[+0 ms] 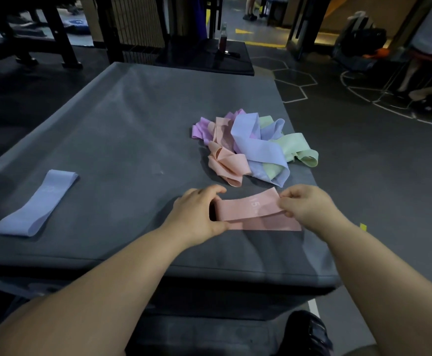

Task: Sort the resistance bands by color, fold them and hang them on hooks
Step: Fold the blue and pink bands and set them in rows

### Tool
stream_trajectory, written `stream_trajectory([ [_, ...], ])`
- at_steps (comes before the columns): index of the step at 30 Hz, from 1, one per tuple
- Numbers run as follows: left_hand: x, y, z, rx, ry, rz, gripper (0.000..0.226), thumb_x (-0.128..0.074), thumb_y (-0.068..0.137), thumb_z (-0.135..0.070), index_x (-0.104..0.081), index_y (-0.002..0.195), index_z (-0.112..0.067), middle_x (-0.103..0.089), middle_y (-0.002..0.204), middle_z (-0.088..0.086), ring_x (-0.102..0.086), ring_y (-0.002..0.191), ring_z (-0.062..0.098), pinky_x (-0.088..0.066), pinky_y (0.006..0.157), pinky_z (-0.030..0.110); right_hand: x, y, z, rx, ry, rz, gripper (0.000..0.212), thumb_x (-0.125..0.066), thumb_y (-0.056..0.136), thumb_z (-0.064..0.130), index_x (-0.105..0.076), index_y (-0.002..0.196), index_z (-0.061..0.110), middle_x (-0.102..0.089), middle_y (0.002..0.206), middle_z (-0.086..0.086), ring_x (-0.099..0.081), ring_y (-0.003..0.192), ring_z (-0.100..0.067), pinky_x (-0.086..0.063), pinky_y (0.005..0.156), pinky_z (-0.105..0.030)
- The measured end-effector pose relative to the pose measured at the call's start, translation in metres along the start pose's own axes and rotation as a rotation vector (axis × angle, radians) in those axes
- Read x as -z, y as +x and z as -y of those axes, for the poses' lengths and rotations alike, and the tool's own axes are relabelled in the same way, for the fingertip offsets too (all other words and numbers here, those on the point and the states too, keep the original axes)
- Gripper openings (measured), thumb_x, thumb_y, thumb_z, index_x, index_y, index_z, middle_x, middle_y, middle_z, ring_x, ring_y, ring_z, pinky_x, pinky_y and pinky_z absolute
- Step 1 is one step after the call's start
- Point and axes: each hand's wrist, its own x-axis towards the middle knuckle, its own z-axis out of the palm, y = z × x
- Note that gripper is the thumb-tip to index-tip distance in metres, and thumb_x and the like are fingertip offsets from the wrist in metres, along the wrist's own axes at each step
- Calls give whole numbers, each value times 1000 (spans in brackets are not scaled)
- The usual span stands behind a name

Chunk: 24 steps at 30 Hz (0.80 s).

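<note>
Folding the pink band on the worktop, just this side of the unsorted pile — left hand gripping one end as anchor, right hand pinching the other, apparently to square the layers — lilac band set well left of the pile.

Grey padded table. Near its front edge a peach-pink band lies flat, doubled over. Left hand grips its left end; right hand pinches the upper layer's right end. Lavender band lies flat, well apart to the left. Tangled pile of peach, purple, lavender and green bands sits just behind.
</note>
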Motion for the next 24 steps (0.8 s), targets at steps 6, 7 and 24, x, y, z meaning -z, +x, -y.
stream_trajectory([
  [6,-6,1,-2,-24,19,11,71,-79,72,-44,-45,134,-33,-58,124,-15,-44,121,14,-36,104,36,15,2,-20,-90,-42,23,9,-69,78,16,-69,69,18,-67,66,3,-66,74,-25,-55,81,-37],
  [7,-6,1,-2,-25,20,17,71,-79,72,-44,-46,134,-33,-58,124,-15,-43,121,13,-36,104,36,15,2,-23,-96,-58,26,8,-69,78,17,-69,70,17,-67,65,3,-65,72,-23,-54,80,-36],
  [24,-9,3,-5,-53,-4,24,63,-85,65,-44,-59,121,-33,-55,105,-23,-47,117,9,-40,102,30,23,-3,-26,-111,-284,45,6,-65,78,21,-70,77,18,-68,77,2,-63,81,-19,-52,74,-31],
])
